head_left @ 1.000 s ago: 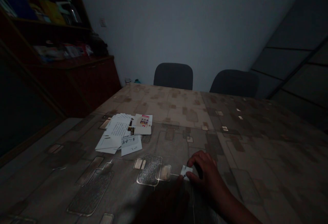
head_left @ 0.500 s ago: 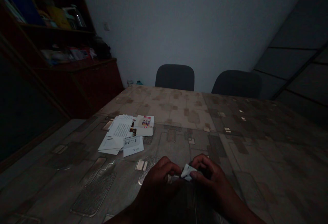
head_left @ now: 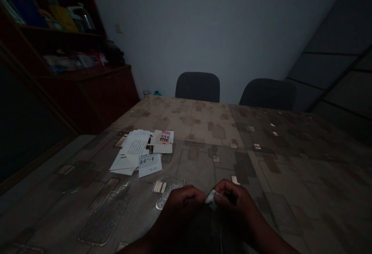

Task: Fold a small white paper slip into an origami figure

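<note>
The right hand (head_left: 235, 199) pinched a small piece of paper (head_left: 212, 199) over the worktop (head_left: 200, 168); whether the left hand (head_left: 184, 203), curled at its edge, gripped it could not be told. Uneven pulling might tear it; a slack pinch, drop it.

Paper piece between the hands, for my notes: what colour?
The paper piece looks whitish; head view.

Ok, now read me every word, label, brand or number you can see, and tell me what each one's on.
No text can be quoted.
White sheet: rows of dark print, too small to read.
Lower card: larger dark characters, too blurred.
Picture card: red strip, any lettering too small.
Small white paper in the right hand: dark marks, nothing legible.
</note>
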Action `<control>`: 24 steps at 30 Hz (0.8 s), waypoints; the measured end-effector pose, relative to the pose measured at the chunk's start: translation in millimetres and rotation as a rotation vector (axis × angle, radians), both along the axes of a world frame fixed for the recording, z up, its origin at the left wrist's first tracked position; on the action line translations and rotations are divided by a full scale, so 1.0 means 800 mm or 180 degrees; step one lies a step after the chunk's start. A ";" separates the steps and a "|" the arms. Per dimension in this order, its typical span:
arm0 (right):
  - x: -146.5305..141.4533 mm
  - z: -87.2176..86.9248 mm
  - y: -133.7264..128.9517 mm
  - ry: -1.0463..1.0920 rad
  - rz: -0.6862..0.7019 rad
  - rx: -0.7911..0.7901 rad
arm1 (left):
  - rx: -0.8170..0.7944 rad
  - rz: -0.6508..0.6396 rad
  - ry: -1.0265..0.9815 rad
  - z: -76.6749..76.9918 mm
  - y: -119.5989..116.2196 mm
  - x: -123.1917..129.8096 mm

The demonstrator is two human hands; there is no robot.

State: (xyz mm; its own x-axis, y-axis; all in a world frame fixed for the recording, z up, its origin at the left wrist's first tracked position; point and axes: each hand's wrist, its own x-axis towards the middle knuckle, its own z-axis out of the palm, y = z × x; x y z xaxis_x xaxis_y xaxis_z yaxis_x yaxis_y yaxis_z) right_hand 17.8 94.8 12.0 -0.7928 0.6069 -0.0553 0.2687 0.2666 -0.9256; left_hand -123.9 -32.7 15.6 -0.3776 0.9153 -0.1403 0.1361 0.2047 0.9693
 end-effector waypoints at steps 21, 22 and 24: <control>0.002 0.019 0.007 -0.0025 -0.0194 -0.0121 | -0.0319 -0.0173 -0.0765 -0.002 0.005 -0.004; 0.003 0.023 0.008 -0.0015 -0.0205 -0.0121 | -0.0307 -0.0180 -0.0798 -0.002 0.005 -0.004; 0.003 0.029 0.009 0.0011 -0.0216 -0.0041 | -0.0278 -0.0182 -0.0874 -0.004 0.005 -0.004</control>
State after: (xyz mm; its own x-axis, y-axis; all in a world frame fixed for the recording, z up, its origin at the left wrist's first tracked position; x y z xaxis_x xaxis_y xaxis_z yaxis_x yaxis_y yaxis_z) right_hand 20.4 102.2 35.1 -0.7501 0.6585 -0.0606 0.2824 0.2361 -0.9298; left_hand -126.9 -28.4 12.6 -0.2628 0.9140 -0.3092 -0.1151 0.2884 0.9506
